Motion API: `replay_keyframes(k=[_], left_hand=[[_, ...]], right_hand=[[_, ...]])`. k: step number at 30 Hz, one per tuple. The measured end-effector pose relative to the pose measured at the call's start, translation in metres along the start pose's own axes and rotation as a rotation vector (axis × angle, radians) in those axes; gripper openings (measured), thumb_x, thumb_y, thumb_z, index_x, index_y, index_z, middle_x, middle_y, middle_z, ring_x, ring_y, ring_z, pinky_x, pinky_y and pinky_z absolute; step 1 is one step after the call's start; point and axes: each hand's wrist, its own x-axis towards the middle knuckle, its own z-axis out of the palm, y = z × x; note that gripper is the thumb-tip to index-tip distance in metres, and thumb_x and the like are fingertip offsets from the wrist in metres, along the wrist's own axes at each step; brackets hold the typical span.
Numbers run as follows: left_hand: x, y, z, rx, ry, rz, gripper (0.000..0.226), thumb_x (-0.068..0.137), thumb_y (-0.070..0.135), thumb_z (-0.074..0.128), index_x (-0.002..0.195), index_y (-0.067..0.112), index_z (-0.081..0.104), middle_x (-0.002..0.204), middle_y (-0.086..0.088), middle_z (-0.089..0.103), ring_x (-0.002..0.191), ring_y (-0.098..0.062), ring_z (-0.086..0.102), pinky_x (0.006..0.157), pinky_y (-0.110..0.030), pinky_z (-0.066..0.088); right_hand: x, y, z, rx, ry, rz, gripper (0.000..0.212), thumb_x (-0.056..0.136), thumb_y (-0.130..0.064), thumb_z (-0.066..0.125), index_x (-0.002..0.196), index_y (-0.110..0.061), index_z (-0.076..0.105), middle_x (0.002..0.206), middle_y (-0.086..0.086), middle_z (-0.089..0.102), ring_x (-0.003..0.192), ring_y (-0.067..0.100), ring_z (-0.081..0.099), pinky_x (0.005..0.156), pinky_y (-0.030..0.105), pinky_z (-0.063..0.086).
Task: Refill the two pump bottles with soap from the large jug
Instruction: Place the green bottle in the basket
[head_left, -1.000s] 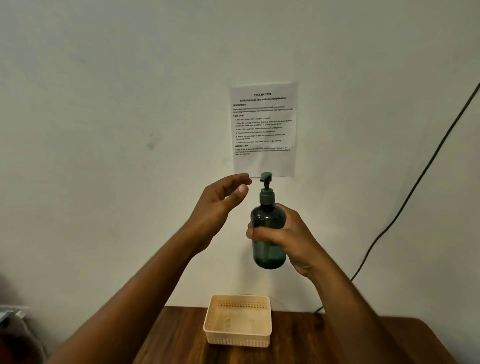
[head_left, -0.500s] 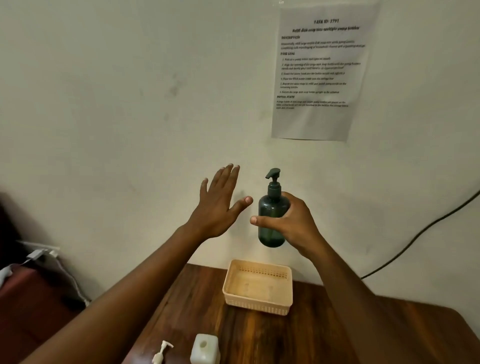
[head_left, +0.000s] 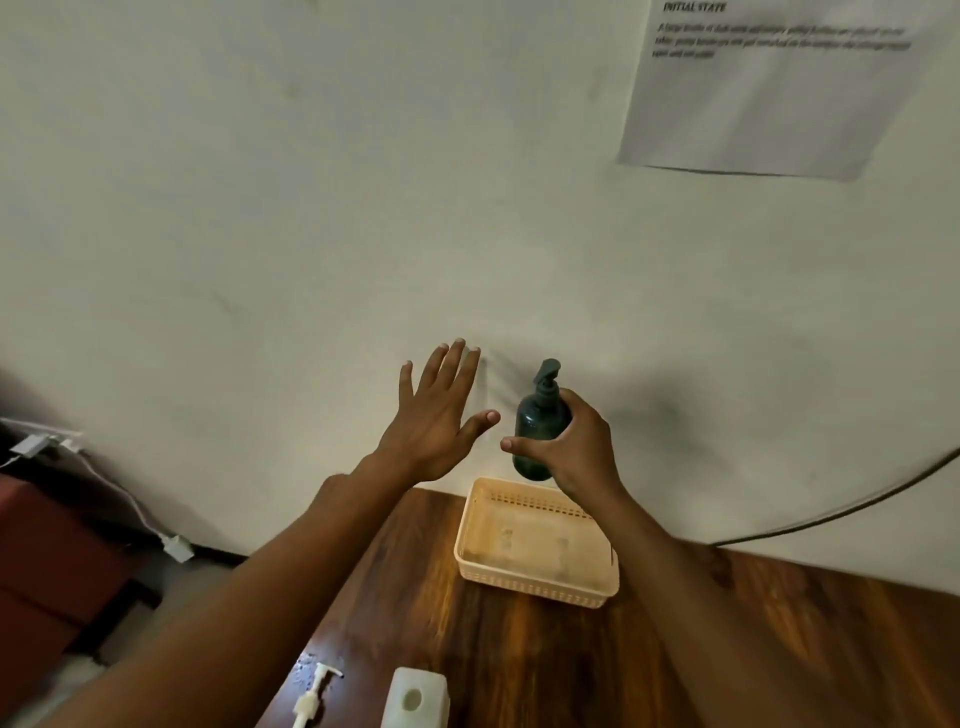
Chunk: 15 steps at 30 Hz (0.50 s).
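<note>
Head view: the right hand (head_left: 582, 452) grips a dark green pump bottle (head_left: 537, 415) round its body, thumb across the front and fingers curled behind, with the pump head on and pointing toward 1 o'clock. The bottle hangs upright in the air, its base just above the far rim of a beige slotted basket (head_left: 535, 577), at about 12 o'clock from the basket's middle. Whether the base touches the rim cannot be told.

The left hand (head_left: 439, 421) is spread flat, fingers straight and fanned toward 12 o'clock, holding nothing. It sits at 9 o'clock from the bottle, its thumb tip near the right thumb with a narrow gap between them.

The basket stands on a dark wooden table (head_left: 519, 654), close to the table's far edge where it meets the pale wall (head_left: 311, 234). A bare strip of wood runs between the basket's near wall and the things at the bottom of the frame. The table's left edge slants from the wall down toward 7 o'clock, under the left forearm.

At 6 o'clock, cut by the frame's lower edge, stands a white bottle with an open mouth (head_left: 415, 699). Just beside it at 9 o'clock lies a loose white pump head (head_left: 311, 696), near the table's left edge.

A printed sheet (head_left: 769, 104) hangs on the wall at 1 o'clock, and a dark cable (head_left: 831, 514) curves along the wall at 3 o'clock.
</note>
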Motion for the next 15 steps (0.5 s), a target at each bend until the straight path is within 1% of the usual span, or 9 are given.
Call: replay_keyframes(k=[3, 7, 9, 11, 13, 15], left_hand=[[0.003, -0.022, 0.031, 0.003, -0.03, -0.01, 0.089, 0.095, 0.076, 0.014, 0.167, 0.027, -0.006, 0.175, 0.001, -0.015, 0.162, -0.02, -0.016, 0.128, -0.057, -0.014], [0.002, -0.045, 0.067, -0.006, -0.071, -0.024, 0.092, 0.092, 0.08, 0.007, 0.167, 0.028, -0.008, 0.175, 0.002, -0.017, 0.161, -0.019, -0.019, 0.128, -0.058, -0.012], [0.004, -0.057, 0.086, -0.019, -0.077, -0.028, 0.091, 0.093, 0.079, 0.009, 0.167, 0.028, -0.009, 0.174, 0.003, -0.022, 0.16, -0.018, -0.021, 0.128, -0.057, -0.013], [0.0, -0.058, 0.091, -0.017, -0.034, -0.008, 0.088, 0.096, 0.076, 0.013, 0.167, 0.028, -0.006, 0.174, 0.003, -0.023, 0.16, -0.018, -0.021, 0.128, -0.055, -0.013], [-0.002, -0.065, 0.106, -0.025, 0.016, -0.009, 0.084, 0.099, 0.072, 0.019, 0.168, 0.027, -0.002, 0.175, 0.001, -0.02, 0.162, -0.019, -0.017, 0.128, -0.053, -0.011], [-0.005, -0.071, 0.118, -0.023, 0.048, -0.016, 0.084, 0.101, 0.07, 0.02, 0.168, 0.025, 0.0, 0.175, -0.002, -0.018, 0.162, -0.02, -0.015, 0.129, -0.052, -0.011]], right_hand=[[0.014, 0.031, 0.026, -0.025, -0.011, 0.04, 0.088, 0.057, -0.04, 0.097, 0.133, -0.025, 0.056, 0.129, -0.008, 0.062, 0.11, 0.011, 0.055, 0.089, 0.024, 0.043], [0.025, 0.068, 0.057, -0.058, -0.031, 0.071, 0.082, 0.055, -0.036, 0.098, 0.125, -0.027, 0.057, 0.115, -0.013, 0.06, 0.109, 0.014, 0.057, 0.087, 0.023, 0.042], [0.032, 0.091, 0.078, -0.074, -0.044, 0.092, 0.08, 0.057, -0.033, 0.098, 0.125, -0.026, 0.056, 0.12, -0.009, 0.061, 0.112, 0.017, 0.058, 0.089, 0.024, 0.042], [0.029, 0.1, 0.086, -0.093, -0.044, 0.105, 0.08, 0.06, -0.03, 0.097, 0.128, -0.024, 0.055, 0.129, -0.002, 0.061, 0.117, 0.02, 0.057, 0.091, 0.024, 0.042], [0.029, 0.118, 0.102, -0.099, -0.037, 0.11, 0.079, 0.062, -0.027, 0.096, 0.129, -0.023, 0.054, 0.131, 0.002, 0.059, 0.118, 0.021, 0.057, 0.091, 0.021, 0.043], [0.027, 0.135, 0.115, -0.091, -0.017, 0.089, 0.075, 0.064, -0.024, 0.095, 0.126, -0.022, 0.055, 0.131, 0.0, 0.058, 0.116, 0.017, 0.057, 0.086, 0.011, 0.041]])
